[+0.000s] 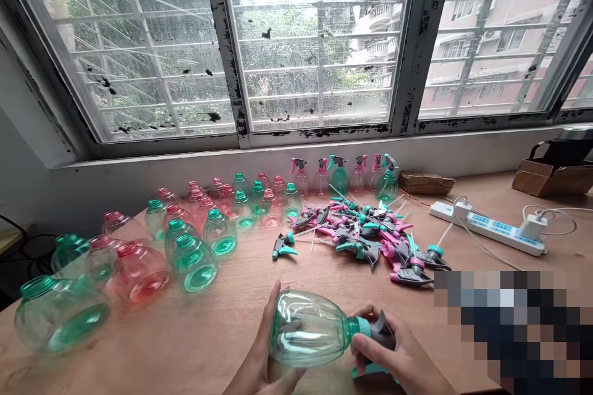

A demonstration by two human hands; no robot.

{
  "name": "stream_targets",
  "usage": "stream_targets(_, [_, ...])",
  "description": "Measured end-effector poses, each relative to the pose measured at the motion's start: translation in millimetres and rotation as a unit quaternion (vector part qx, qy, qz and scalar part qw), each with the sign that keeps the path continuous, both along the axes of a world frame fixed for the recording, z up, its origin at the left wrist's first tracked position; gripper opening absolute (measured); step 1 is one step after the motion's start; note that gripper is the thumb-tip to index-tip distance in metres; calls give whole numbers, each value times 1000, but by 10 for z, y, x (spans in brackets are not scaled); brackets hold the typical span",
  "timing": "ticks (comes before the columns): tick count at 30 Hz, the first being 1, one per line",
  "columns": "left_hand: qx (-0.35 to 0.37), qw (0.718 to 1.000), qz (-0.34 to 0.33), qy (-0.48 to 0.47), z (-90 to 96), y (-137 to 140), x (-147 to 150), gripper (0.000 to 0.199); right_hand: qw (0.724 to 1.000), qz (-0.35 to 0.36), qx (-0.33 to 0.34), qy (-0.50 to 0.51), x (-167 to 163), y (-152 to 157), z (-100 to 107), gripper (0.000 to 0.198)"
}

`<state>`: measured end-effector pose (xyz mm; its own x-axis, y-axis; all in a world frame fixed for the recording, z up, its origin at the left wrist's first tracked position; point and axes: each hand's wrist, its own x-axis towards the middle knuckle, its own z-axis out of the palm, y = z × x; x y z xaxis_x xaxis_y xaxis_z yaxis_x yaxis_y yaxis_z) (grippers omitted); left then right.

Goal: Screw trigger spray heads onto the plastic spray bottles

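Green bottle [308,330] lies sideways between both hands at the table's near side; the left hand [259,361] cups its broad base, the right hand [407,358] grasps the grey-and-teal spray head [383,333] at its neck. It looks like light, thin plastic, probably slick and slightly springy, best held around the base and steadied at the collar. Beyond, on the wood-toned table [152,352], a heap of spray heads [356,231] lies right of loose bottles [185,259]; a power strip [491,228] sits farther right, below barred windows [315,43].
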<state>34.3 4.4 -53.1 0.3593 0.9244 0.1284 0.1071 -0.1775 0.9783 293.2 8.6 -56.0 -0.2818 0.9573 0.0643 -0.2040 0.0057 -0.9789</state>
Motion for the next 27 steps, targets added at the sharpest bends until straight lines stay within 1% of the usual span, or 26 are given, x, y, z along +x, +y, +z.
stream_targets(2, [2,1000,3,1,-6,-2,-2,104,1000,-1,8,-8,2,6,-3,35])
stream_targets(5, [-5,1000,-13,-23,-11,0,-20,111,1000,3,12,-19,0,7,25,36])
stream_targets(8, [-20,999,-15,-46,-33,18,-33,107,1000,5,7,-18,-3,2,51,38])
stream_targets(11, [-12,999,-10,-51,-50,40,-41,107,1000,4,2,-5,0,5,35,37])
stream_targets(16, [-24,999,-24,-31,-10,43,-56,104,1000,0,3,3,-3,22,-24,38])
stream_targets(19, [-28,999,-13,-30,24,24,-43,114,1000,-2,4,-5,-11,21,-21,38])
stream_targets(22, [-54,997,-23,-45,54,4,-17,123,1000,-4,3,-14,-15,11,2,40])
stream_targets(24, [-62,996,-35,-50,83,-2,-12,119,1000,-7,-2,-17,-7,4,14,41])
stream_targets(27, [-54,997,-48,-40,136,8,-54,108,1000,-5,-13,-14,23,-6,18,42])
